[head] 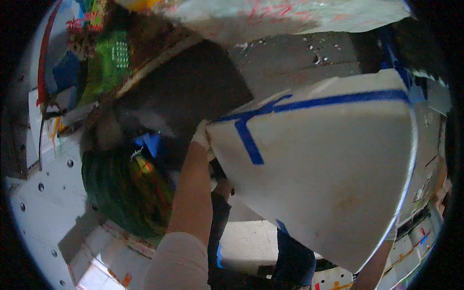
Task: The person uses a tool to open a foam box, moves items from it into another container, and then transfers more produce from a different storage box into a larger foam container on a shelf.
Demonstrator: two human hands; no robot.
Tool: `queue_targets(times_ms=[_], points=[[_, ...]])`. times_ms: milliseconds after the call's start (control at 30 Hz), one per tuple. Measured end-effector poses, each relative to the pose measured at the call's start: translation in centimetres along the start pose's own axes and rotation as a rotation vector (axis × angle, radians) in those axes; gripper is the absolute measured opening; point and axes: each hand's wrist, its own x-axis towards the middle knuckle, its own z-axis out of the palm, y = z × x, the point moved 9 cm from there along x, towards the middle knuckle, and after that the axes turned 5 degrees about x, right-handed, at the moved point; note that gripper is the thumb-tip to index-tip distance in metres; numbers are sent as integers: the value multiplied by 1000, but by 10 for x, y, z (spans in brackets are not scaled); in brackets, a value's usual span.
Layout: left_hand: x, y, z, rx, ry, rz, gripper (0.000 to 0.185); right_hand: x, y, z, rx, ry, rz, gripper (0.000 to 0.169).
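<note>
A large whitish box or panel [319, 156], perhaps foam, with strips of blue tape [340, 101], is tilted across the middle and right. My left hand [201, 133], pale as if gloved, grips its upper left corner, with the bare forearm reaching up from below. At the lower right my right forearm [378, 259] runs up behind the panel's edge, which hides the right hand. Left of my left forearm sits a large dark green striped object [123, 192], possibly a melon, with a blue piece [150, 143] beside it.
Whitish foam boxes [105, 250] stand at the lower left and lower right. A pale board with round dark holes [47, 214] lies at the far left. Green printed packaging [112, 65] is at the upper left, and a white sheet with red marks [308, 18] spans the top. Bits of debris [319, 58] dot the grey floor.
</note>
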Motion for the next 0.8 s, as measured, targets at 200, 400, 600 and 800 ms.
queue_targets(times_ms=[200,400,600,800], points=[[22,-18,-72,158,166,59,34,-43,32,2,27,16,20,33],[-61,-36,-56,198,24,75,35,-80,70,22,116,69,43,35],[-188,7,-74,184,102,133,32,-118,76,98,237,-22,40,37],[-293,129,-132,81,64,463,29,-186,47,179,416,-155,38,38]])
